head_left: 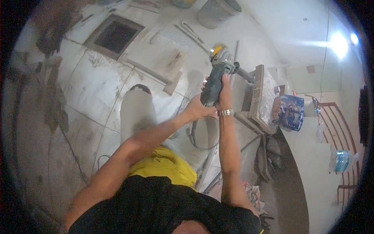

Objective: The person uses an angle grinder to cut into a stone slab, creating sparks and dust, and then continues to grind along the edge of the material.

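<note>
An angle grinder (215,84) with a dark body, a grey head and a yellow part near its tip points away from me above the tiled floor. My right hand (224,93), with a metal watch at the wrist, wraps round the right side of its body. Against the lower left end of the body, my left hand (199,108) is closed on the grinder too. The side handle (244,73) sticks out to the right with no hand on it. A cable hangs below the tool.
A square opening (93,41) lies in the floor at the upper left, near a wooden float-like board (171,84). A bucket (220,13) stands at the top. To the right are a box-like block (260,97), a blue bag (291,112) and a plastic bottle (343,161).
</note>
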Tool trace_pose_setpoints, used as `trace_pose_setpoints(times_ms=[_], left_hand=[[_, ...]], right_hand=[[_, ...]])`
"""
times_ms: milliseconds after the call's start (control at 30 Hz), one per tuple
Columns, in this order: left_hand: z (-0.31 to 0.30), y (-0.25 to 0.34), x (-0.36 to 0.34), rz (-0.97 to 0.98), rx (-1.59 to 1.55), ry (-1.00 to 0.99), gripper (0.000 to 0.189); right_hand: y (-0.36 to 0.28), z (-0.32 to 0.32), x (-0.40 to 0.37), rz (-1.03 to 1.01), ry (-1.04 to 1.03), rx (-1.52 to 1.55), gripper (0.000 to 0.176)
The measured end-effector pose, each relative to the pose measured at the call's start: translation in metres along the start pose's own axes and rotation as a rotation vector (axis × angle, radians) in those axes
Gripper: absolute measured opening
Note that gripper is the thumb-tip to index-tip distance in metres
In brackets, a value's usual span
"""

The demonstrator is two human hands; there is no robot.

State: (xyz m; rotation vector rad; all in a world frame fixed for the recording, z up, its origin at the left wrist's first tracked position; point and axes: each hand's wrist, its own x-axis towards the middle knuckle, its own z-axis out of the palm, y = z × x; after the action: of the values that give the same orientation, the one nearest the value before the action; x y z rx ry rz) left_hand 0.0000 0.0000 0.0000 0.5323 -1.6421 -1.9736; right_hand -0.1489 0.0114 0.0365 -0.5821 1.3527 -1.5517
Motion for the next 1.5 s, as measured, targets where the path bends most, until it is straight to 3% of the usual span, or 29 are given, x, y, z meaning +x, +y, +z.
trace_pose_setpoints(times_ms=[67, 100, 200, 267, 333, 433, 500, 533, 633, 767, 833, 1000, 1067, 1167, 1300, 1367, 1500], left_hand=[[0.026, -0.005, -0.008, -0.106, -0.186, 0.076, 0.055], [0.037, -0.007, 0.016, -0.055, -0.309, 0.064, 0.055], [0.022, -0.035, -0.023, -0.063, -0.283, 0.213, 0.047], [0.016, -0.035, -0.029, -0.327, -0.445, 0.109, 0.041], [0.013, -0.059, -0.028, -0.316, -0.445, 0.134, 0.038], [0.025, -0.095, -0.041, -0.350, -0.455, 0.174, 0.035], [0.037, -0.121, -0.042, -0.396, -0.459, 0.201, 0.035], [0.043, -0.133, -0.040, -0.394, -0.421, 0.221, 0.033], [0.040, -0.151, -0.026, -0.432, -0.464, 0.212, 0.032], [0.045, -0.165, -0.017, -0.443, -0.800, 0.149, 0.032], [0.049, -0.165, -0.019, -0.469, -0.803, 0.203, 0.030], [0.054, -0.183, -0.025, -0.479, -0.856, 0.288, 0.024], [0.051, -0.175, -0.027, -0.533, -0.903, 0.328, 0.022], [0.047, -0.169, -0.029, -0.518, -0.960, 0.341, 0.027], [0.042, -0.171, -0.028, -0.541, -0.918, 0.356, 0.025], [0.043, -0.173, -0.028, -0.571, -0.927, 0.372, 0.025], [0.044, -0.174, -0.027, -0.569, -0.898, 0.348, 0.032]], right_hand=[[-0.001, -0.010, -0.013, 0.003, 0.082, -0.148, 0.064], [-0.024, -0.017, 0.002, -0.002, 0.106, -0.278, 0.064], [0.025, 0.003, -0.006, 0.184, 0.206, -0.528, 0.061], [0.042, 0.001, 0.000, 0.233, 0.206, -0.476, 0.061], [0.058, -0.004, 0.000, 0.292, 0.218, -0.415, 0.061], [0.083, -0.017, -0.005, 0.391, 0.121, -0.225, 0.046], [0.104, -0.031, -0.007, 0.301, 0.083, -0.655, 0.032], [0.104, -0.034, -0.003, 0.403, 0.109, -0.636, 0.028], [0.111, -0.041, 0.011, 0.390, 0.020, -0.632, 0.025], [0.127, -0.056, 0.027, 0.392, 0.011, -0.723, 0.025], [0.132, -0.050, 0.026, 0.318, -0.099, -0.838, 0.027], [0.157, -0.053, 0.029, 0.321, -0.134, -0.881, 0.031], [0.164, -0.053, 0.032, 0.304, -0.126, -0.944, 0.045], [0.178, -0.060, 0.037, 0.260, -0.110, -0.950, 0.032], [0.164, -0.042, 0.033, 0.345, -0.128, -0.953, 0.031], [0.167, -0.045, 0.035, 0.356, -0.152, -0.992, 0.045], [0.165, -0.046, 0.037, 0.327, -0.170, -1.060, 0.046]])
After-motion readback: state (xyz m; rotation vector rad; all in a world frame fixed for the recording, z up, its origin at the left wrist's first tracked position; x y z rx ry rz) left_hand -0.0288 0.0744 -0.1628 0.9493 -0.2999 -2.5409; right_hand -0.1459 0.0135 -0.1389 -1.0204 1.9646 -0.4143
